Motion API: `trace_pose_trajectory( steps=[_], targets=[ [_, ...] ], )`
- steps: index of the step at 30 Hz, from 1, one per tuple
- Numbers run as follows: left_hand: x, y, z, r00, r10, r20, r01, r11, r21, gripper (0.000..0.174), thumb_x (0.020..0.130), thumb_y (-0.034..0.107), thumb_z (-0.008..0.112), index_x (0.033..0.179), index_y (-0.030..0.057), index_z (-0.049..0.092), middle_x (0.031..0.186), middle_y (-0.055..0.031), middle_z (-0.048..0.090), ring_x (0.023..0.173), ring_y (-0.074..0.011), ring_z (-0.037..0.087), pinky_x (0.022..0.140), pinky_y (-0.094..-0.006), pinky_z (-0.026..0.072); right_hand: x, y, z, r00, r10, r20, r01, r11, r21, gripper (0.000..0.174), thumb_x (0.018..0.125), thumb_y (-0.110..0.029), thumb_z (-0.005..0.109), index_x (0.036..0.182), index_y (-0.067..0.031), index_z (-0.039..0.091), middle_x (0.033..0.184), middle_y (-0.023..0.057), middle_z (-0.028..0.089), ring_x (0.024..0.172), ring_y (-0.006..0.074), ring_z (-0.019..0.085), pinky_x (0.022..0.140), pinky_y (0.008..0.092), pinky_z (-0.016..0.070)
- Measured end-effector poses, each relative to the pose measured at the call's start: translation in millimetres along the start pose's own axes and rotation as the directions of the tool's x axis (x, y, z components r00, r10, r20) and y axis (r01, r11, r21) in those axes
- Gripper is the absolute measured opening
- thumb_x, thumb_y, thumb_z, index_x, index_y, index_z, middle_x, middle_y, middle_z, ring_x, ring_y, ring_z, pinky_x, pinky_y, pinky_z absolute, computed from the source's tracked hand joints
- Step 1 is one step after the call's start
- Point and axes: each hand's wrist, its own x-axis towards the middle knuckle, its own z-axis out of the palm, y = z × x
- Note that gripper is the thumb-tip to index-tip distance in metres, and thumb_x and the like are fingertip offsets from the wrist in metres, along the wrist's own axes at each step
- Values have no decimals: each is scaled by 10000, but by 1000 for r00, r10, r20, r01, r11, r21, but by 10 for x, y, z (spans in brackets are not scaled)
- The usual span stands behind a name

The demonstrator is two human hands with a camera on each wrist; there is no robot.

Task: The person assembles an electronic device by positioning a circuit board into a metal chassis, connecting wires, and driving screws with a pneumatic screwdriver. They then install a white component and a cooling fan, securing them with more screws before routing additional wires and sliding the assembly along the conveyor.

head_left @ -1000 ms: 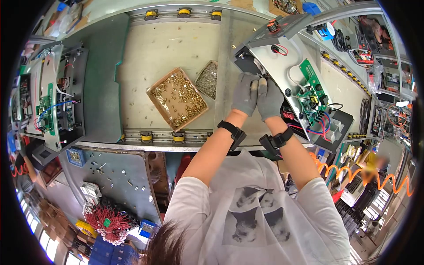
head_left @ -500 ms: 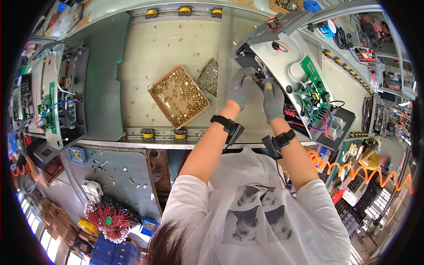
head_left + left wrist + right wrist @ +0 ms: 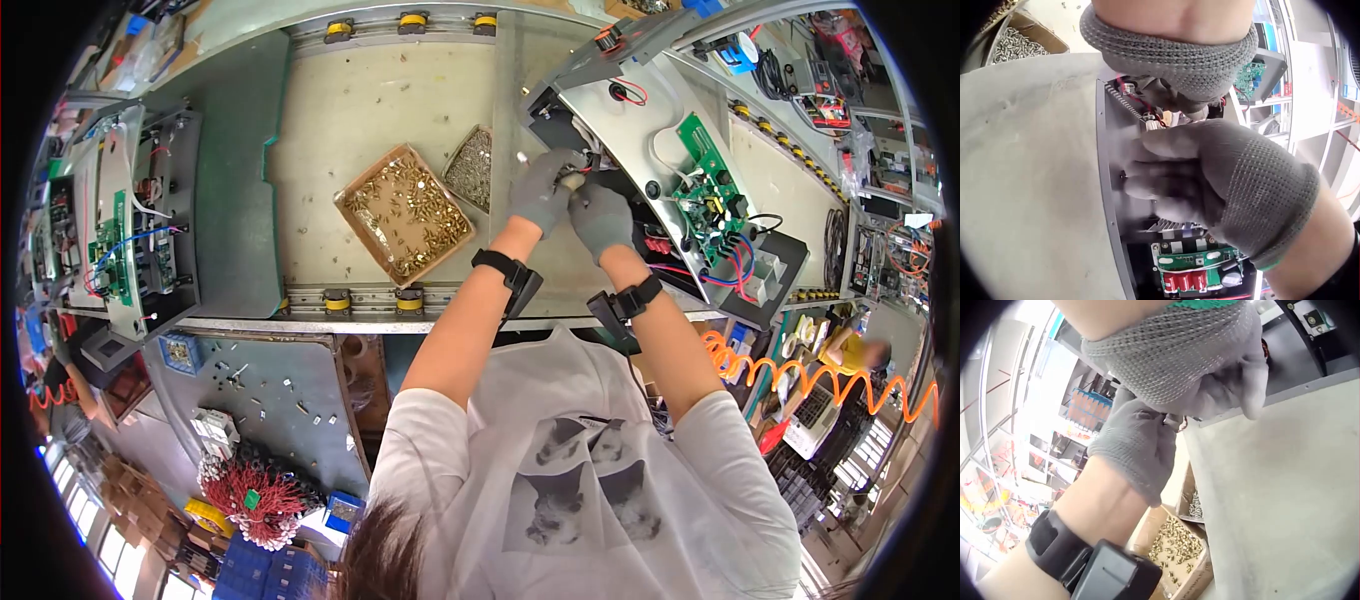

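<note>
Grey knit gloves meet at the near edge of an open metal case [image 3: 640, 125] on the tabletop [image 3: 380, 100]. The left hand [image 3: 542, 192] and right hand [image 3: 602, 215], fingers curled, pinch a small part [image 3: 572, 182] between them. It looks light, stiff and easily dropped, so it wants a fingertip hold. The sheet edge and red wires [image 3: 1140, 103] crowd it; open room lies leftward, short of the cardboard box [image 3: 343, 200].

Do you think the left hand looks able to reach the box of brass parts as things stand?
Probably yes: the left hand is at the metal case's edge, and the box lies close on the bench, only a low screw tray beside the path.
</note>
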Motion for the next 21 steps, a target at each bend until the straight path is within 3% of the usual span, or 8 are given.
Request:
trace_pose_trajectory(
  steps=[1,5,7,10,13,16,18,21],
  targets=[
    [38,-1,5,1000,0,-1,0,1000,-3,241,805,11,547,1041,55,576,958,-110,617,863,-201,597,781,-295,473,-18,-76,-70,989,149,0,-149,984,-94,272,833,-259,516,1025,-84,598,985,179,615,863,349,607,762,437,479],
    [79,76,24,996,10,-91,-11,1000,-15,273,776,-20,532,1035,49,579,945,-133,628,871,-236,616,782,-320,483,-72,-74,-64,964,138,-228,-136,990,22,332,840,-273,506,1127,-112,551,1023,189,602,907,366,589,783,453,472],
    [80,101,38,994,-19,-108,17,1000,-27,277,768,-31,522,1026,47,584,942,-134,631,876,-238,619,784,-324,484,20,30,7,974,35,-222,-51,996,-67,395,849,-287,503,1211,-130,491,1041,181,600,933,366,579,787,454,469],
    [39,137,-53,993,-34,-112,24,996,-88,228,743,55,577,969,79,596,955,-141,598,927,-325,567,785,-378,464,76,137,15,981,18,-191,-43,991,-126,383,849,-290,508,1200,-139,518,1058,178,594,953,357,574,796,458,463],
    [9,147,-76,992,54,-113,-47,997,67,195,746,68,584,940,57,593,970,-156,596,935,-339,561,791,-382,460,85,227,-36,974,-81,-212,31,973,-227,352,847,-272,514,1177,-153,546,1080,168,588,952,351,575,805,446,463],
    [-16,272,-8,966,205,-160,-176,968,181,216,752,88,587,965,56,573,971,-161,598,936,-340,556,797,-388,453,146,403,47,932,-168,-320,120,979,-166,317,828,-229,542,1135,-161,579,1085,150,591,969,331,572,824,422,458],
    [-34,430,26,985,-94,-144,110,988,111,232,763,104,569,992,71,548,973,-158,595,935,-333,547,801,-399,448,210,415,65,940,-158,-302,103,976,-191,321,817,-202,550,1134,-163,581,1084,143,593,982,326,567,839,410,454],
    [31,363,39,984,-119,-136,123,992,17,220,785,106,541,1003,77,524,942,-155,584,910,-330,547,802,-404,446,217,342,33,936,-185,-300,99,955,-281,323,794,-160,567,1116,-158,592,1071,129,600,992,320,565,852,399,450]
  ],
)
